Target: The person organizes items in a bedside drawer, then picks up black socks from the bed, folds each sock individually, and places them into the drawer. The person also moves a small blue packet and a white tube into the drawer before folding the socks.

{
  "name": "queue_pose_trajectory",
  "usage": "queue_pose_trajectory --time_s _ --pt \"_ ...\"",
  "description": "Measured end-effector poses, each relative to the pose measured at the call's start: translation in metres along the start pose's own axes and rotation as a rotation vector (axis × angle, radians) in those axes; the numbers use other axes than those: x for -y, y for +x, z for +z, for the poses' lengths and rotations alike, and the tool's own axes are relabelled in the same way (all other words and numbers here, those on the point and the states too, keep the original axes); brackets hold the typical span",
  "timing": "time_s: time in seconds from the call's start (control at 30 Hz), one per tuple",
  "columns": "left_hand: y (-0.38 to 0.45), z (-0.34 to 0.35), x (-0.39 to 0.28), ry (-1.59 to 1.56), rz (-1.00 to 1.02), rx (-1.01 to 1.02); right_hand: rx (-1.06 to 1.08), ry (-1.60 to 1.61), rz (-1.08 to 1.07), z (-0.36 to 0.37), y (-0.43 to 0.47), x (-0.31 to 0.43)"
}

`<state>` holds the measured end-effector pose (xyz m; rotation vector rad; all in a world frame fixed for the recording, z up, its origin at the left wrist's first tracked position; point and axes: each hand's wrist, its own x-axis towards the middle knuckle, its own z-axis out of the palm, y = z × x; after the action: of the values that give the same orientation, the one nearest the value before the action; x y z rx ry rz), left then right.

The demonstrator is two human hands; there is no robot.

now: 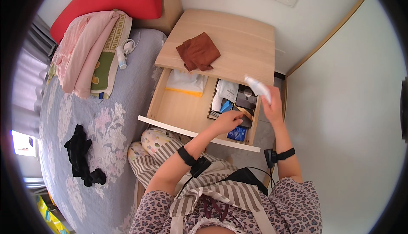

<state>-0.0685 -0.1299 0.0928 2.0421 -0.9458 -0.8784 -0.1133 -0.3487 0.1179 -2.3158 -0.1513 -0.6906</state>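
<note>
Raised over the right side of the open drawer, my right hand (273, 106) grips a white packet (258, 88). My left hand (227, 122) reaches over the drawer with its fingers curled beside a tan strip (244, 111); whether it holds that strip I cannot tell. Below the hands is a dark-edged organizer box (209, 114). Inside it are a white printed pouch (228, 89), a dark box (246, 98), a blue item (226, 106) and a white item (217, 102). A blue packet (236, 133) lies near the drawer's front right corner.
The wooden nightstand (236, 39) bears a folded brown cloth (199, 52). A zip bag with a yellow edge (185, 82) lies in the drawer's back left. On the bed (118, 132) are folded bedding (83, 55), a white device with a cable (121, 57) and black cloth (79, 155). A white panel (334, 106) stands right.
</note>
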Motion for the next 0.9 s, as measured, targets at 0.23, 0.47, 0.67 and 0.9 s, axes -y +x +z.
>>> queue_pose_trajectory --time_s 0.23,0.47,0.67,0.9 --pt "-0.076 -0.019 0.000 -0.188 0.039 -0.005 0.269 -0.424 -0.229 0.036 -0.021 0.029" --pt "-0.190 -0.051 0.016 -0.371 -0.048 -0.304 0.353 -0.489 -0.214 0.048 -0.010 0.011" --pt "-0.322 -0.056 0.038 -0.370 -0.296 -0.656 0.646 -0.658 -0.200 0.039 0.002 -0.002" --pt "-0.444 -0.045 0.069 -0.301 -0.476 -1.266 1.124 -0.150 -0.371 0.019 0.079 0.174"
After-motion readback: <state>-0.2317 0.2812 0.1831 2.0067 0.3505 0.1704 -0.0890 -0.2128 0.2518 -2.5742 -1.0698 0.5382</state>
